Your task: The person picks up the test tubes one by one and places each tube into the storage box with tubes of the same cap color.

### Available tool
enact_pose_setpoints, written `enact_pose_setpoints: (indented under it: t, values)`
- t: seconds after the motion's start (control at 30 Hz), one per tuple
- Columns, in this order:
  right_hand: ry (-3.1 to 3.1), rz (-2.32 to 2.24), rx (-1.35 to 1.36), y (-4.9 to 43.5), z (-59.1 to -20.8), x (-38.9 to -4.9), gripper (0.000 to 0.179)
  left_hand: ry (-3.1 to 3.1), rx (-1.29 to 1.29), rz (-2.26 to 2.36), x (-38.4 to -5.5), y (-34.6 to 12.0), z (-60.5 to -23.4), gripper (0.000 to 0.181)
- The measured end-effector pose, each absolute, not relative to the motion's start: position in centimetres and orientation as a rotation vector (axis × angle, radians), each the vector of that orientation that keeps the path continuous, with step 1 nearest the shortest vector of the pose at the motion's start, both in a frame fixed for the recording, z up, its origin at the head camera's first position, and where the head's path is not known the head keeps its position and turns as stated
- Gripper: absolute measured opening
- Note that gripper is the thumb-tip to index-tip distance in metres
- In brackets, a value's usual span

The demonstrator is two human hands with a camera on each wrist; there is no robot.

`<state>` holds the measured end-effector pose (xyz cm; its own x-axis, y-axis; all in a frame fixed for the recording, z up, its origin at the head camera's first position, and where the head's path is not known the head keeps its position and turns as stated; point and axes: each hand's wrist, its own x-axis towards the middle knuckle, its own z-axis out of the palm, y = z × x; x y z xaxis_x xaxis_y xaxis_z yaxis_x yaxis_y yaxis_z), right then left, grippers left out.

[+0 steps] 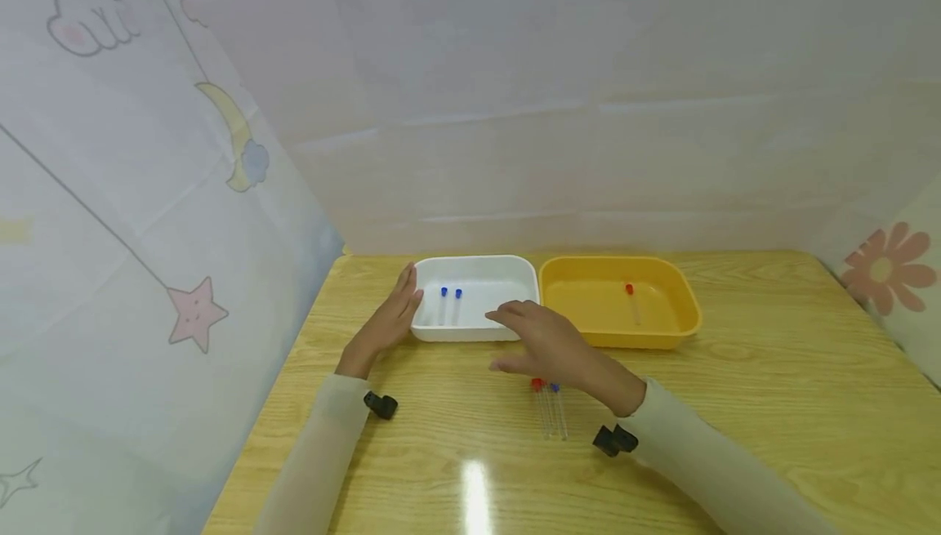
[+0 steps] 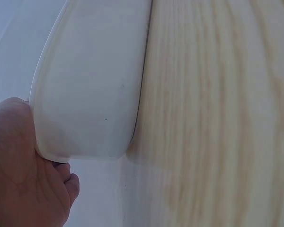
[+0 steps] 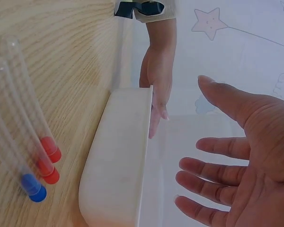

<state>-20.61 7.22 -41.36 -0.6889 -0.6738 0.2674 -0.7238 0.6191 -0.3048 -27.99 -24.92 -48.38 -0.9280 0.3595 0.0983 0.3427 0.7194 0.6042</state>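
My left hand (image 1: pixel 393 314) holds the left end of a white tray (image 1: pixel 470 336), its thumb over the rim and its fingers along the outside. In the left wrist view, the hand (image 2: pixel 31 165) lies against the tray's corner. Two clear tubes with blue caps (image 1: pixel 444 292) lie inside the tray. My right hand (image 1: pixel 547 343) is held above the tray's front right corner with fingers spread and nothing in them. Below it on the table are two red-capped tubes (image 3: pixel 46 161) and one blue-capped tube (image 3: pixel 34 188), side by side.
A yellow tray (image 1: pixel 639 340) stands right beside the white one, with one red-capped tube (image 1: pixel 630 290) inside. Both trays are near the back edge of the wooden table (image 1: pixel 772 404). Printed cloth (image 1: pixel 470 110) hangs behind and at the sides.
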Motion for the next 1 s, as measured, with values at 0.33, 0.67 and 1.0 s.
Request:
enact_pose_setpoints:
  t: [0.33, 0.67, 1.0]
  values:
    - [-2.744, 0.677, 1.128, 9.2, -41.2, -18.9, 0.071, 2.879, 0.59, 1.02, -28.0, -24.8, -48.5, 0.067]
    - [-2.723, 0.644, 1.129, 10.6, -41.8, -17.7, 0.072, 2.887, 0.586, 1.011, -28.2, -24.8, -48.6, 0.067]
    - [-2.743, 0.675, 1.074, 12.3, -42.8, -16.3, 0.079, 2.886, 0.581, 1.018, -27.9, -24.8, -48.4, 0.067]
